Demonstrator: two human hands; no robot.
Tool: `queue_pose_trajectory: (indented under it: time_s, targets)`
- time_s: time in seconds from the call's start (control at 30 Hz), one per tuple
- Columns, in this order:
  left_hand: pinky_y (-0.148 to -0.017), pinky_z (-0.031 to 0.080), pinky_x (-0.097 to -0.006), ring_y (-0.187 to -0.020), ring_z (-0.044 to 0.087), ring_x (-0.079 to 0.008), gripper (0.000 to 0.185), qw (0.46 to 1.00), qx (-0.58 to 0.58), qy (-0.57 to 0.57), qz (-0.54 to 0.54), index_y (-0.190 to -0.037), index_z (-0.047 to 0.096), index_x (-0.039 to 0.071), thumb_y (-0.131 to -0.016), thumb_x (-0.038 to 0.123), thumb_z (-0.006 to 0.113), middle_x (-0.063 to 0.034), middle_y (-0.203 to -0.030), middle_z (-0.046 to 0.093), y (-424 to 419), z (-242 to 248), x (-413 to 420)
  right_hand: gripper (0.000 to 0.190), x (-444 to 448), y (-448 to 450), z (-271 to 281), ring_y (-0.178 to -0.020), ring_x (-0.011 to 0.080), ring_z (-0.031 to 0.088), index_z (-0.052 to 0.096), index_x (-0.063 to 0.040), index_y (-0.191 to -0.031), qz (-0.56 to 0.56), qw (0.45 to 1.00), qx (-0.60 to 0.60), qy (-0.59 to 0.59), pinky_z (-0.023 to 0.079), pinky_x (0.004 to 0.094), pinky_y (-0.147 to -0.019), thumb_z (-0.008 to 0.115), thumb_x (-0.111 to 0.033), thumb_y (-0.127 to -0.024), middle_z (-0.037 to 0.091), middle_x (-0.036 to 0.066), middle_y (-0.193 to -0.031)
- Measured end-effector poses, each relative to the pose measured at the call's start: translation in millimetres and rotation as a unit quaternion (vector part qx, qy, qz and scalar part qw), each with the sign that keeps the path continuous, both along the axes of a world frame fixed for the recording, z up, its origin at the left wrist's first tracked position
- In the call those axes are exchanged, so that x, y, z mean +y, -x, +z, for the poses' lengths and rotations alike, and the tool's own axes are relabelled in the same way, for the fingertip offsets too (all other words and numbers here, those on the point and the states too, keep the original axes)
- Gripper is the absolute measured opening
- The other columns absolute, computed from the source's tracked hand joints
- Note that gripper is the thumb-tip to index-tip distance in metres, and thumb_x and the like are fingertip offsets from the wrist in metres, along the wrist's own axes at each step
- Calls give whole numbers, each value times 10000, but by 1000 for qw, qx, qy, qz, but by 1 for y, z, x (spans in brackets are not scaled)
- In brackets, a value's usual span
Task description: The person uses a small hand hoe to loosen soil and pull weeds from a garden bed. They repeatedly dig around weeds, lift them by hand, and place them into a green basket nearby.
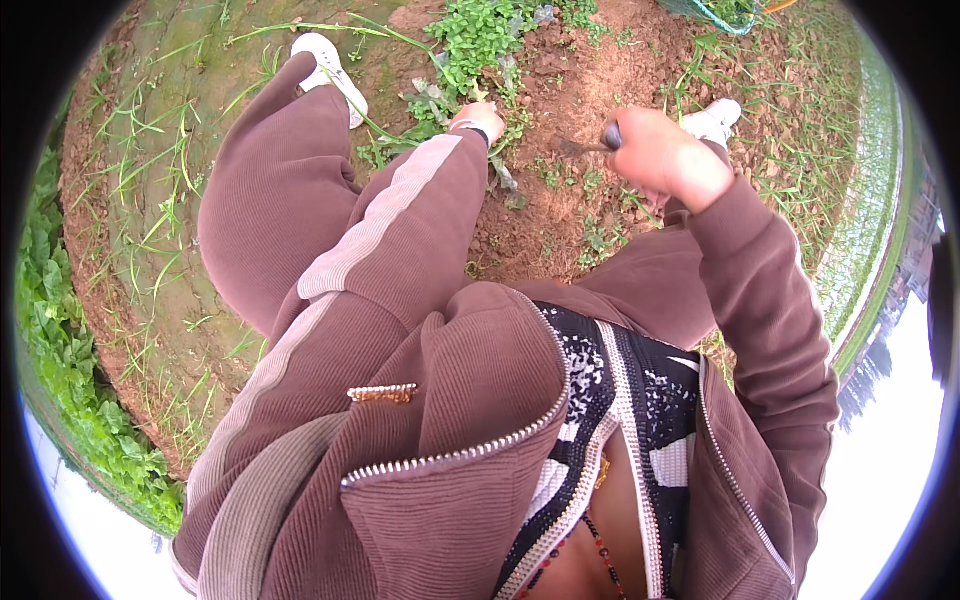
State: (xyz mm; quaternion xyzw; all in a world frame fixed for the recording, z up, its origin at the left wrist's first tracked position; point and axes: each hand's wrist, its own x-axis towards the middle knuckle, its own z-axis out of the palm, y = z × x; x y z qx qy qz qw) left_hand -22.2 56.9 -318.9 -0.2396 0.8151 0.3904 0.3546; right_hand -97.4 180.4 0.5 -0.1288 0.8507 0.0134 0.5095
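Note:
My left hand (480, 118) is down among low weeds between my feet, beside a leafy green clump (474, 37). Its fingers look curled, but their tips are hidden, so whether they hold a stem is unclear. A small hand tool (611, 136) with a dark rounded handle end is gripped in my right hand (664, 157). The tool's narrow, soil-coloured metal part (576, 148) points left over reddish bare soil (525, 225). Grey-green wilted leaves (504, 176) lie just below my left hand.
My white shoes (330, 75) stand on either side of the weeds. At the top right is a teal-rimmed net or basket (739, 22) with greens in it. Grass sprouts (157, 217) cover the left ground, bordered by a leafy crop row (64, 330). Pale sheeting (874, 172) runs along the right.

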Motion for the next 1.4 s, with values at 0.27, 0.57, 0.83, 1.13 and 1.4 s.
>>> queue_pose_trajectory:
  time_s: [0.27,0.57,0.83,1.13,1.4]
  targets:
    - [-1001,454,-404,-1181,577,-331,401,1000,9,-3,-9,-1253,614,96,-900,237,485,-161,-1293,592,-2,20,3,227,-38,-16,-24,-496,230,613,609,64,-1004,16,999,32,-36,497,368,-431,518,-46,-828,619,150,-663]
    - [-944,490,-409,-1108,621,-341,364,999,12,17,25,-1169,672,88,-865,217,518,-177,-1200,642,0,13,5,233,-72,-6,-57,-624,286,666,666,51,-935,64,996,13,-56,548,418,-594,523,-117,-859,656,191,-738]
    - [-930,502,-400,-1081,637,-324,357,1000,20,16,12,-1149,682,111,-834,215,552,-155,-1165,662,-2,3,1,264,-6,-72,-109,-951,397,656,645,-12,-1041,58,988,140,29,510,457,-863,578,-164,-837,680,250,-957]
    - [-944,482,-395,-1092,620,-331,354,998,39,18,-52,-1178,653,139,-850,272,639,-141,-1177,655,-11,-2,-11,311,94,-75,-136,-826,398,674,602,-92,-1133,17,972,175,157,534,469,-782,592,-158,-829,680,226,-839]
    - [-968,465,-399,-1123,607,-317,463,998,11,29,-57,-1224,635,115,-829,357,664,-156,-1214,639,-11,20,-11,443,141,-83,-158,-797,275,703,618,-157,-1247,-184,961,107,176,539,351,-731,598,-66,-813,689,185,-846]
